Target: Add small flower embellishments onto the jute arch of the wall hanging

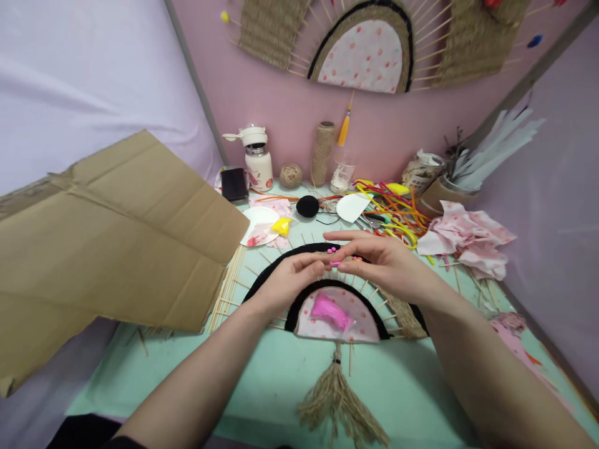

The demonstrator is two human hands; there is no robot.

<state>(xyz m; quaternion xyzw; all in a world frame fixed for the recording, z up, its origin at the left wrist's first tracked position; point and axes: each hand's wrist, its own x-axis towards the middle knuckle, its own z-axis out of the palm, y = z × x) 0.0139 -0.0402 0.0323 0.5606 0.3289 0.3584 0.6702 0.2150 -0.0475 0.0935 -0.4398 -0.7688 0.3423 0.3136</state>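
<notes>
Centrally, left hand (292,277) and right hand (379,259) both pinched on pink clay bits (333,257); paper strips (496,149) in cup (440,194).

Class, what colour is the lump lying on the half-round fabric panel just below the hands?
Bright pink lump; head view shows it best.

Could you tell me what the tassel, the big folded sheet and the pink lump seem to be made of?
Tassel: likely jute, coarse frayed strands. Folded sheet: matte brown cardboard, creased. Pink lump: probably soft clay, smooth and unevenly shaped.
</notes>
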